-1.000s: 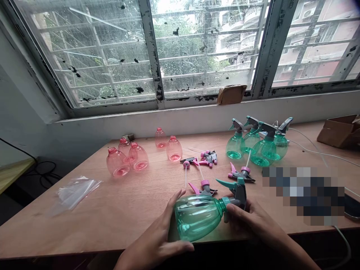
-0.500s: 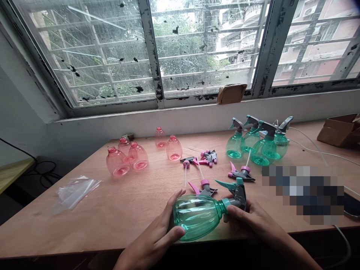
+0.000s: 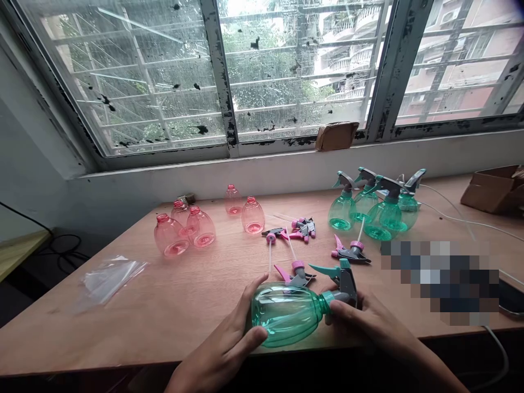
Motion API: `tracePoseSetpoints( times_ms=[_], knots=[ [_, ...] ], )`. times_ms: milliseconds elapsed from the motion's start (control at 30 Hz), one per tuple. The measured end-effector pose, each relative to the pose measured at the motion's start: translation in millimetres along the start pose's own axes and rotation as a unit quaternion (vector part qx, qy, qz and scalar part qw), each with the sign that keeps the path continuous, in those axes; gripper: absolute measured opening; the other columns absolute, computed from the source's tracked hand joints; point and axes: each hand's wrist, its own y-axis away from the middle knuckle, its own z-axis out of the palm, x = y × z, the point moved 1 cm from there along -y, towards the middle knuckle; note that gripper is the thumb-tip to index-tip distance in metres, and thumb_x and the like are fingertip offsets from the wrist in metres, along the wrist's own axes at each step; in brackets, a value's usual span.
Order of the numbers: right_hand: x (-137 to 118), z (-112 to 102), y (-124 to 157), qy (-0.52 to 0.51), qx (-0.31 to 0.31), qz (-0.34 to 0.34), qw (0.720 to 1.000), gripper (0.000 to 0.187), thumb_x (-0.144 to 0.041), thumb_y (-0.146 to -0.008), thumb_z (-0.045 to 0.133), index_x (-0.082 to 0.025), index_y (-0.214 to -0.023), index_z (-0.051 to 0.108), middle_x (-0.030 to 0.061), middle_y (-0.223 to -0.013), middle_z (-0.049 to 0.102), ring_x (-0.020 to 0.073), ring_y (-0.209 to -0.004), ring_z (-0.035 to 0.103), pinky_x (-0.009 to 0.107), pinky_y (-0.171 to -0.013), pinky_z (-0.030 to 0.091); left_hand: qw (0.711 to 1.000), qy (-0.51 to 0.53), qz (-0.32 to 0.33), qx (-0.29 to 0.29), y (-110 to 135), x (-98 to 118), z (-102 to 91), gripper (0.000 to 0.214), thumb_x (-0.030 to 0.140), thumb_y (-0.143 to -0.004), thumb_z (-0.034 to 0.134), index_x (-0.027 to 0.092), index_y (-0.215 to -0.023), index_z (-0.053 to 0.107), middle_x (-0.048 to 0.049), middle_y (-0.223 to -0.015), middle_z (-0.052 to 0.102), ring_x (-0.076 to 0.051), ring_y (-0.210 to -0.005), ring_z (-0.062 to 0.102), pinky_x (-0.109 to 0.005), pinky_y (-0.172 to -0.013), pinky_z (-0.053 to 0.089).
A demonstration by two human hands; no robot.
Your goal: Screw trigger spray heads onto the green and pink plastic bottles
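Observation:
A green spray bottle [image 3: 286, 316] lies on its side in the air above the table's front edge, its neck to the right. My left hand [image 3: 241, 327] is wrapped round the bottle's base end. At the neck, my right hand [image 3: 360, 314] grips the collar below the grey and teal trigger head [image 3: 346, 281]; some of its fingers are hidden behind. Just beyond the bottle lies a pink and grey trigger head [image 3: 298, 273] with its tube pointing away. Another pink and grey trigger head [image 3: 354, 252] rests farther right.
Several pink bottles [image 3: 200, 228] without heads stand at the back left. More pink trigger heads [image 3: 303, 229] lie mid-table. Several green spray bottles [image 3: 382, 218] stand at back right, near a cardboard box [image 3: 493, 188] and white cables. Clear plastic bags [image 3: 112, 278] lie left.
The trigger head in my right hand has turned slightly, its trigger tip shifting a little left. The bottle and both hands stay nearly in place.

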Motion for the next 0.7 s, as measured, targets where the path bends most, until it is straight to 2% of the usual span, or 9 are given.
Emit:
tracePoseSetpoints(
  times_ms=[67, 167, 233, 333, 400, 467, 533, 600, 700],
  knots=[
    [-1.5, 0.8, -0.3, -0.010, 0.004, -0.005, 1.000, 0.044, -0.059, -0.086, 0.079, -0.015, -0.089, 0.077, 0.0029, -0.073, 0.075, 0.0154, -0.061, 0.061, 0.025, -0.058, 0.047, 1.000, 0.003, -0.011, -0.005, -0.5, 0.8, -0.5, 0.079, 0.052, -0.105, 0.057, 0.038, -0.167, 0.011, -0.0020, -0.177, 0.021, -0.033, -0.162, 0.022, -0.049, -0.132, 0.022],
    [-3.0, 2.1, -0.4, -0.034, 0.011, -0.009, 0.999, 0.043, -0.057, -0.086, 0.080, -0.017, -0.100, 0.076, 0.0017, -0.073, 0.076, 0.0150, -0.060, 0.060, 0.025, -0.057, 0.047, 1.000, -0.019, -0.016, 0.000, -2.0, 1.9, 1.9, 0.102, 0.037, -0.093, 0.079, 0.040, -0.167, 0.008, -0.0018, -0.177, 0.020, -0.032, -0.162, 0.022, -0.047, -0.133, 0.021],
    [-3.6, 2.9, -0.1, -0.044, 0.012, -0.007, 0.999, 0.045, -0.057, -0.086, 0.081, -0.016, -0.102, 0.075, 0.0016, -0.074, 0.075, 0.0151, -0.060, 0.060, 0.025, -0.056, 0.047, 0.999, -0.034, -0.021, 0.006, -2.7, 1.8, 4.1, 0.109, 0.029, -0.089, 0.083, 0.043, -0.166, 0.006, -0.0008, -0.177, 0.019, -0.031, -0.161, 0.024, -0.046, -0.132, 0.022],
    [-4.9, 3.9, 0.7, -0.035, 0.013, -0.011, 0.999, 0.044, -0.057, -0.085, 0.081, -0.016, -0.098, 0.075, 0.0008, -0.070, 0.073, 0.0155, -0.059, 0.059, 0.026, -0.056, 0.046, 0.999, -0.035, -0.019, 0.006, -2.7, 0.2, 5.3, 0.114, 0.037, -0.086, 0.087, 0.042, -0.166, 0.006, -0.0023, -0.177, 0.021, -0.033, -0.161, 0.024, -0.047, -0.131, 0.024],
    [-6.1, 4.3, 0.9, -0.025, 0.014, -0.017, 0.999, 0.042, -0.057, -0.086, 0.080, -0.016, -0.093, 0.076, -0.0004, -0.068, 0.069, 0.0154, -0.059, 0.057, 0.026, -0.056, 0.044, 1.000, -0.019, 0.003, -0.002, -2.2, -0.8, 4.0, 0.108, 0.055, -0.088, 0.081, 0.039, -0.167, 0.008, -0.0045, -0.177, 0.022, -0.036, -0.160, 0.024, -0.049, -0.131, 0.024],
    [-6.5, 4.4, 0.5, -0.022, 0.009, -0.019, 1.000, 0.041, -0.057, -0.088, 0.079, -0.016, -0.090, 0.076, -0.0011, -0.066, 0.067, 0.0151, -0.059, 0.056, 0.026, -0.056, 0.043, 1.000, 0.007, 0.027, -0.013, -1.6, -0.7, 1.8, 0.092, 0.070, -0.096, 0.059, 0.037, -0.167, 0.011, -0.0045, -0.176, 0.023, -0.036, -0.161, 0.024, -0.050, -0.131, 0.023],
    [-5.5, 4.0, -0.3, -0.024, 0.008, -0.018, 1.000, 0.041, -0.057, -0.088, 0.078, -0.016, -0.090, 0.076, -0.0015, -0.065, 0.065, 0.0148, -0.058, 0.055, 0.026, -0.056, 0.042, 0.999, 0.026, 0.034, -0.020, -1.3, 0.6, -0.3, 0.077, 0.071, -0.103, 0.042, 0.037, -0.167, 0.016, -0.0036, -0.176, 0.024, -0.034, -0.161, 0.025, -0.050, -0.132, 0.023],
    [-3.6, 3.1, -1.0, -0.030, 0.014, -0.016, 0.999, 0.042, -0.057, -0.087, 0.079, -0.015, -0.092, 0.075, -0.0018, -0.064, 0.065, 0.0149, -0.058, 0.055, 0.026, -0.055, 0.042, 0.999, 0.030, 0.026, -0.022, -1.7, 2.6, -1.4, 0.073, 0.065, -0.105, 0.046, 0.037, -0.166, 0.019, -0.0037, -0.175, 0.027, -0.033, -0.160, 0.027, -0.049, -0.131, 0.024],
    [-0.8, 1.8, -1.2, -0.041, 0.023, -0.021, 0.999, 0.042, -0.057, -0.088, 0.079, -0.016, -0.098, 0.074, -0.0021, -0.064, 0.067, 0.0151, -0.058, 0.056, 0.026, -0.056, 0.043, 1.000, 0.008, 0.012, -0.019, -3.5, 5.4, -0.6, 0.086, 0.050, -0.098, 0.072, 0.038, -0.166, 0.019, -0.0039, -0.174, 0.029, -0.034, -0.159, 0.028, -0.049, -0.131, 0.026]
  ],
)
